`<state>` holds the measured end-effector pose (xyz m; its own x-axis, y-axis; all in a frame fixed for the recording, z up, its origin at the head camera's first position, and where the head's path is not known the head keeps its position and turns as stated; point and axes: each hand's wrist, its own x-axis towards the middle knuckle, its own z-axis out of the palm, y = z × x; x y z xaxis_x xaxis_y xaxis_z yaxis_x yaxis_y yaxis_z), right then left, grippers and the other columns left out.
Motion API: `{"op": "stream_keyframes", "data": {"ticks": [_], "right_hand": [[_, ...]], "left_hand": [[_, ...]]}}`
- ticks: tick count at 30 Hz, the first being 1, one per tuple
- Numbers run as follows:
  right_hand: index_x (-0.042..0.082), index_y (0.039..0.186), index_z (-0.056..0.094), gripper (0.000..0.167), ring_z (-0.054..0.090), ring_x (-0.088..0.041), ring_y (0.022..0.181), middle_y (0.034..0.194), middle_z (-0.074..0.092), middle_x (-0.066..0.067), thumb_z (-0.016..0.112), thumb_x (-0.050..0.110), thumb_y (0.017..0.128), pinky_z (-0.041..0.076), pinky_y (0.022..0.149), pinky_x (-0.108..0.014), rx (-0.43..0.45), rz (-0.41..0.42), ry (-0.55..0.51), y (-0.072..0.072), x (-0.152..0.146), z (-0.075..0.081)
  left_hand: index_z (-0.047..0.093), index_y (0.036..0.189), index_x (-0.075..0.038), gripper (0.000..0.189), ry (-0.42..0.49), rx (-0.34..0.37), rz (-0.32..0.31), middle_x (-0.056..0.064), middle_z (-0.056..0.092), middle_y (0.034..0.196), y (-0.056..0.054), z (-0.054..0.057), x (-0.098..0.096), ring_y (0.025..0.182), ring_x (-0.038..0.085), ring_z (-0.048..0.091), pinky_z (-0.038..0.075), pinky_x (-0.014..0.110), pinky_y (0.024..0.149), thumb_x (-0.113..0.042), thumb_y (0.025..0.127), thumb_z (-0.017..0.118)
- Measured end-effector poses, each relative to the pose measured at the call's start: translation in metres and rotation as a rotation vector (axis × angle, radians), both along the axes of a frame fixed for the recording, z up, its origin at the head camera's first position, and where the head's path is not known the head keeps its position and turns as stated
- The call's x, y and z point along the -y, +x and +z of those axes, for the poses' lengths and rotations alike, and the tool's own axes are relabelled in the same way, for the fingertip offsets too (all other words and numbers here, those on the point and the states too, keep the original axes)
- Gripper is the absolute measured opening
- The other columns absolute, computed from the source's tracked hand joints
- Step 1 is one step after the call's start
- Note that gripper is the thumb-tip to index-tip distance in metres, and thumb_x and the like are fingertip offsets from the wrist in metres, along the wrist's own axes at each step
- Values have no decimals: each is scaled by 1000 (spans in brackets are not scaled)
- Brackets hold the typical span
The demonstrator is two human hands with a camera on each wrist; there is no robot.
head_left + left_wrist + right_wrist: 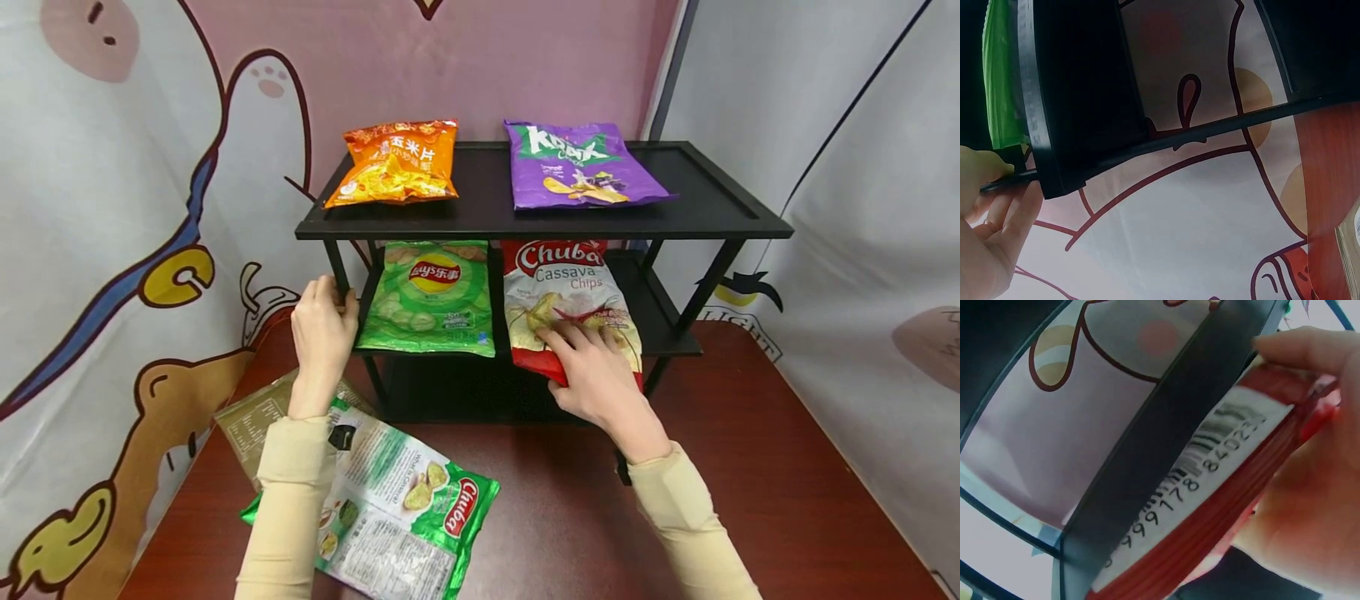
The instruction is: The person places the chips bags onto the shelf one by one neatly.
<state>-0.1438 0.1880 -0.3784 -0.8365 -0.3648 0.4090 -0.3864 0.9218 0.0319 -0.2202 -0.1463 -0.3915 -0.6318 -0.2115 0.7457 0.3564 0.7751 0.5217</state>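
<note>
My left hand pinches the thin post at the left side of a black rack, thumb on one side and fingers on the other. A red and white bag of cassava chips leans on the rack's middle shelf, to the right. My right hand grips its lower part, fingers over the front. In the right wrist view the bag's barcode faces the camera, with the bag between thumb and fingers. A green bag of potato chips stands left of it on the same shelf.
An orange chip bag and a purple one lie on the top shelf. On the brown table in front, a green and white chip bag partly overlaps a gold-brown bag. Printed cloth hangs behind and beside the rack.
</note>
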Motion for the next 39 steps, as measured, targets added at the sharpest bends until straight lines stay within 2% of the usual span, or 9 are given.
{"op": "stream_keyframes", "data": {"ticks": [4, 8, 12, 17, 22, 26, 28, 32, 39], "right_hand": [[18, 131, 51, 68, 50, -42, 119, 130, 55, -18, 75, 18, 68, 35, 96, -68, -58, -92, 24, 12, -2, -6], [21, 131, 52, 65, 48, -44, 122, 130, 55, -19, 69, 8, 69, 33, 91, -75, -94, -159, 37, 18, -3, -9], [22, 127, 56, 61, 52, -43, 118, 126, 59, -17, 61, 2, 70, 35, 87, -75, -140, -151, 51, 15, -2, -10], [22, 124, 59, 57, 56, -43, 113, 121, 62, -17, 57, -1, 72, 39, 85, -70, -185, -140, 57, 11, 3, -9], [22, 121, 61, 52, 58, -44, 110, 118, 63, -19, 62, 1, 73, 41, 86, -70, -255, -131, 116, 7, 7, -6], [22, 118, 62, 51, 59, -43, 108, 114, 64, -19, 63, 1, 71, 41, 86, -69, -335, -115, 145, -1, 6, -7], [22, 117, 63, 52, 59, -42, 108, 113, 65, -18, 62, 0, 70, 42, 85, -68, -335, -111, 135, -7, 5, -8], [22, 118, 63, 56, 60, -39, 108, 113, 65, -16, 59, 0, 66, 42, 83, -66, -281, -108, 86, -14, 2, -10], [22, 124, 60, 60, 56, -39, 112, 123, 62, -14, 56, 5, 66, 41, 89, -63, -161, -118, 50, -16, 2, -9]], "left_hand": [[57, 83, 6, 14, -2, -8, -3, 22, 57, 76, 0, 0, -1, 67, 40, 59, 47, 48, 62, -7, 86, 61], [57, 82, 6, 14, -3, -16, 0, 22, 57, 76, -1, 0, -1, 68, 39, 59, 47, 48, 62, -7, 86, 61], [57, 83, 6, 14, 0, -16, -1, 22, 57, 76, -1, 1, -1, 68, 39, 59, 47, 48, 62, -7, 86, 60], [57, 83, 6, 14, 5, -15, 1, 22, 57, 76, -2, 0, 0, 69, 40, 59, 48, 48, 63, -7, 86, 60], [57, 83, 6, 14, 8, -12, 4, 22, 56, 76, -1, 0, 1, 69, 40, 59, 47, 48, 63, -7, 86, 60], [58, 83, 7, 14, 8, -13, 0, 22, 57, 76, -1, 0, 1, 68, 39, 59, 47, 48, 62, -7, 87, 60], [58, 83, 7, 14, 6, -15, 1, 22, 57, 76, -1, -1, 0, 68, 39, 59, 47, 48, 62, -7, 86, 60], [58, 83, 6, 14, 3, -18, 2, 22, 57, 76, 0, -1, -1, 68, 39, 59, 48, 48, 62, -7, 86, 61], [57, 83, 6, 14, 3, -22, 8, 22, 57, 76, 0, -1, -1, 69, 40, 59, 47, 48, 63, -7, 86, 61]]}}
